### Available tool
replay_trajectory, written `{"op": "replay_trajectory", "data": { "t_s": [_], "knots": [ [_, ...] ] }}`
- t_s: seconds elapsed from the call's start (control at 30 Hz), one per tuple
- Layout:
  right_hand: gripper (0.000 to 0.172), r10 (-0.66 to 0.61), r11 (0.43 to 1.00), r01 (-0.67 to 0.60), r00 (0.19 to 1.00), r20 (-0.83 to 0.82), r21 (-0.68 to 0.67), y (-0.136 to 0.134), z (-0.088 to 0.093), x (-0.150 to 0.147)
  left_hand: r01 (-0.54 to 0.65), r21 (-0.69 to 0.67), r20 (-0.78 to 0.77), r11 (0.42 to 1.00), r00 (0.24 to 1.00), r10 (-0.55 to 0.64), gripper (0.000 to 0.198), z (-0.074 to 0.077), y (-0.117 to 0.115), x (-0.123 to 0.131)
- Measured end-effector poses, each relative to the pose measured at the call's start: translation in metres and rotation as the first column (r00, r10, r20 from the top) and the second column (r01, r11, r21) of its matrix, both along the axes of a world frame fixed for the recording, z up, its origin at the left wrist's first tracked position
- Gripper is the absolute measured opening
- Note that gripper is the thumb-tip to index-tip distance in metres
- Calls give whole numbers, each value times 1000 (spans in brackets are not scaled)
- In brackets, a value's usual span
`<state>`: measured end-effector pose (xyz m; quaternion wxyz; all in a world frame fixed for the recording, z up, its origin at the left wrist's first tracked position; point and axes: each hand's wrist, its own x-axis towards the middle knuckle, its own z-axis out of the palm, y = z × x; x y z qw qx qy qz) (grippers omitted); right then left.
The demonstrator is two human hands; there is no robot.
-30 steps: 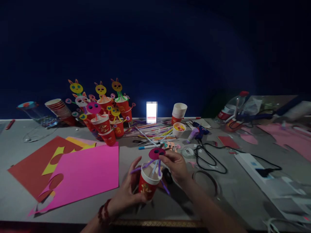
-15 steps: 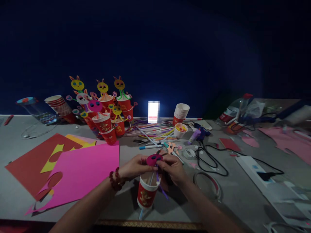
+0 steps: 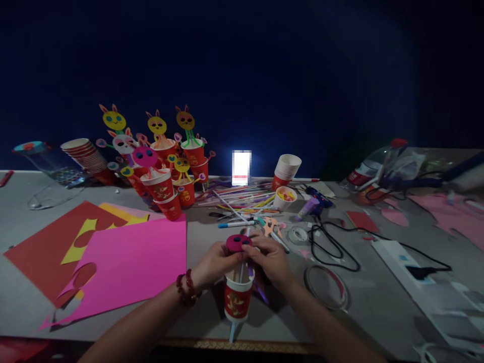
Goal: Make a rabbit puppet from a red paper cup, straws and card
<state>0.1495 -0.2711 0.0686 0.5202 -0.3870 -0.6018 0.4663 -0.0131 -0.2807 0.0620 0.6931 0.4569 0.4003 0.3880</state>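
Note:
Both hands meet over a red paper cup [image 3: 237, 301] with a gold print and white rim, near the table's front edge. Between my left hand [image 3: 216, 263] and my right hand [image 3: 271, 258] is a round magenta paper face [image 3: 235, 244] with two dark eyes. My left fingers and thumb pinch its left and lower edge; the right thumb and fingers press its right side. Under the face a pale straw runs down into the cup, and its light-blue end [image 3: 232, 333] sticks out below. A purple pipe cleaner [image 3: 260, 292] hangs at the cup's right side.
Finished red cup figures [image 3: 157, 186] stand at the back left. Pink card [image 3: 139, 262] and red card [image 3: 45, 252] lie at left. Behind the hands are straws and pipe cleaners [image 3: 242, 196], a marker [image 3: 236, 225] and clear tape [image 3: 298, 235]. At right lie a black cable [image 3: 333, 247] and power strip [image 3: 401, 262].
The view has shifted slightly. The face now lies flatter and a pale straw tip shows above it. My right fingers have closed in nearer to its lower right edge.

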Motion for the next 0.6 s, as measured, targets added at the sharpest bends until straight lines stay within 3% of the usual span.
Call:
{"op": "replay_trajectory", "data": {
  "t_s": [0.13,0.23,0.33,0.43,0.53,0.6],
  "knots": [
    [19,55,954,-129,962,-266,-270,-1,-2,1,43,-50,88,998,995,-38,36,-1,0,-1],
    [15,23,941,-168,899,-437,-295,4,0,6,86,-67,191,994,979,-72,36,3,1,-1],
    [14,-41,959,-103,871,-489,-265,10,1,11,58,-79,233,995,972,-38,41,10,3,-3],
    [19,-106,966,3,918,-383,-260,17,-1,16,50,-127,220,991,975,-21,38,21,5,-13],
    [21,-153,975,131,982,-115,-179,23,-6,21,145,-125,184,982,976,-120,28,37,7,-30],
    [23,-183,979,187,982,54,-81,26,-10,23,140,-97,175,985,977,-122,25,47,9,-41]
  ]
}}
